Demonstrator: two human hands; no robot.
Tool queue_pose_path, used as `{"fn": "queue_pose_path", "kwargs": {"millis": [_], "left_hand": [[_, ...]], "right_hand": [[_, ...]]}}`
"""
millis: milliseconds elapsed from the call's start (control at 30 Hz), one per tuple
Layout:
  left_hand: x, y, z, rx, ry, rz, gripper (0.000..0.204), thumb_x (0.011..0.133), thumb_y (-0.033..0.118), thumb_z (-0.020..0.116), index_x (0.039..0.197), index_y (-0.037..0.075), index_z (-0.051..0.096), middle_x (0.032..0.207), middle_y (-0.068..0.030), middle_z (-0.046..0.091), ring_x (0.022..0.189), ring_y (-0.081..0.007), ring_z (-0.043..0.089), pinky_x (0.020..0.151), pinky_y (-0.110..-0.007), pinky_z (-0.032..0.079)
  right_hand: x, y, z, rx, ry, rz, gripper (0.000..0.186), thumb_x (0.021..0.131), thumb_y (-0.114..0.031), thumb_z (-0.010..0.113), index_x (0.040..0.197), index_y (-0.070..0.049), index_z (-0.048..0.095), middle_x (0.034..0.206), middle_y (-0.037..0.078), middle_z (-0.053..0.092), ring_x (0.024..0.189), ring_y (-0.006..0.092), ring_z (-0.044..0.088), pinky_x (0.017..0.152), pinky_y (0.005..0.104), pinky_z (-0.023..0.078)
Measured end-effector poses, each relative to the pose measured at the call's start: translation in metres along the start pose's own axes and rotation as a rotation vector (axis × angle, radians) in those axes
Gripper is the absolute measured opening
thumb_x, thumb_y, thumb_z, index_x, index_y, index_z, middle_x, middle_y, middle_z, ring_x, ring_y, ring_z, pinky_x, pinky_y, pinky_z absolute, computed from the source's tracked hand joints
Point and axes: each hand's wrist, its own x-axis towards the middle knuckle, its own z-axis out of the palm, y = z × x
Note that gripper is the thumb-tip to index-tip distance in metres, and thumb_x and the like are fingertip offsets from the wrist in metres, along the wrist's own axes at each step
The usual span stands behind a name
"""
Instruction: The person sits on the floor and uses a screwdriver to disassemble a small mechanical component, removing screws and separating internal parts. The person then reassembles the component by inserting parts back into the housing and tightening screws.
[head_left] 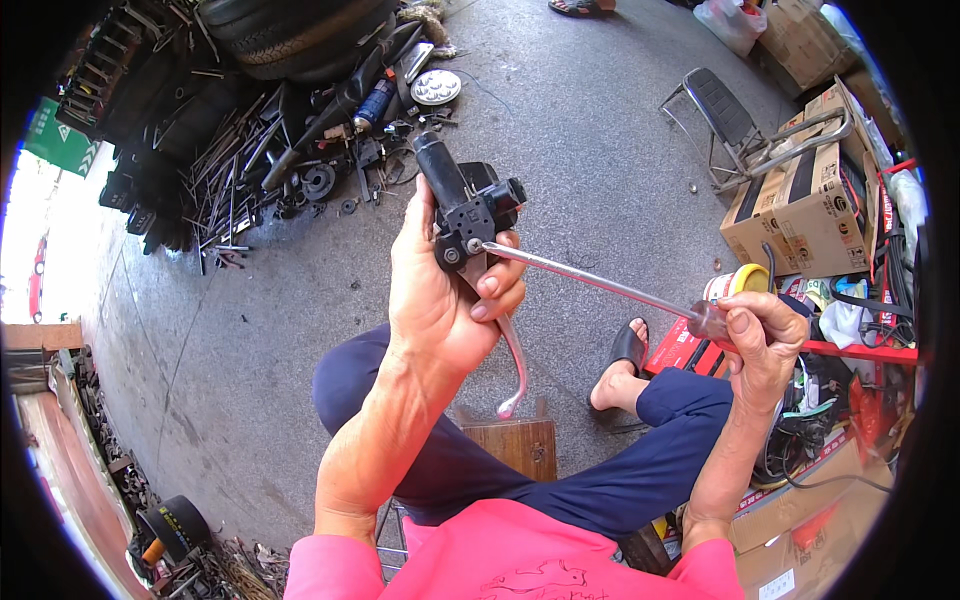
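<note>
My left hand (450,290) is closed around a black metal lever assembly (465,205) with a cylindrical top, a side knob and a curved silver lever (515,375) hanging below, its rounded end pinkish. My right hand (755,340) grips the reddish translucent handle of a long screwdriver (590,284), held diagonally. The screwdriver's tip meets a small screw on the lower face of the assembly; I cannot tell whether it is seated in it.
Tyres (270,30) and piled metal parts (250,160) lie upper left. A folding chair (725,110), cardboard boxes (780,215) and red packages (675,345) crowd the right. A wooden stool (515,450) stands between my legs. Another person's foot (575,8) shows at top.
</note>
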Motion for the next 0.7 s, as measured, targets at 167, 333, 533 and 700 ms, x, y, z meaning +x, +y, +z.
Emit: {"fn": "queue_pose_path", "kwargs": {"millis": [167, 333, 533, 700], "left_hand": [[-0.003, -0.001, 0.003, 0.049, 0.047, 0.07, 0.06, 0.097, 0.06, 0.039, 0.094, 0.002, 0.056, 0.07, -0.0097, 0.056, 0.042, -0.0131, 0.044, 0.034, -0.023, 0.026], [-0.005, -0.001, 0.003, 0.217, 0.169, 0.257, 0.057, 0.096, 0.06, 0.043, 0.091, 0.004, 0.056, 0.068, -0.0086, 0.057, 0.044, -0.0131, 0.047, 0.036, -0.023, 0.029], [-0.007, 0.001, 0.006, 0.247, 0.16, 0.314, 0.051, 0.094, 0.058, 0.05, 0.095, 0.008, 0.057, 0.075, -0.0082, 0.059, 0.057, -0.0154, 0.053, 0.052, -0.029, 0.043], [-0.007, -0.001, 0.013, 0.142, 0.209, 0.292, 0.045, 0.093, 0.053, 0.055, 0.101, 0.009, 0.058, 0.086, -0.0093, 0.063, 0.073, -0.0188, 0.062, 0.061, -0.031, 0.051]], "right_hand": [[0.0, -0.001, 0.0, -0.037, -0.004, 0.019, 0.016, 0.081, -0.012, 0.075, 0.087, 0.002, 0.071, 0.069, 0.004, 0.064, 0.048, 0.0019, 0.044, 0.044, 0.0178, 0.031], [0.0, 0.001, 0.0, -0.057, 0.014, -0.011, 0.015, 0.081, -0.012, 0.075, 0.085, 0.002, 0.071, 0.068, 0.002, 0.063, 0.051, 0.002, 0.044, 0.047, 0.0185, 0.032], [0.002, 0.0, 0.001, -0.063, 0.009, 0.059, 0.016, 0.081, -0.012, 0.075, 0.085, 0.002, 0.071, 0.067, 0.001, 0.061, 0.051, 0.0018, 0.043, 0.047, 0.0182, 0.03], [0.003, 0.006, -0.003, -0.03, 0.045, 0.05, 0.016, 0.082, -0.012, 0.075, 0.086, 0.003, 0.07, 0.069, 0.001, 0.062, 0.05, 0.0013, 0.041, 0.045, 0.0184, 0.029]]}}
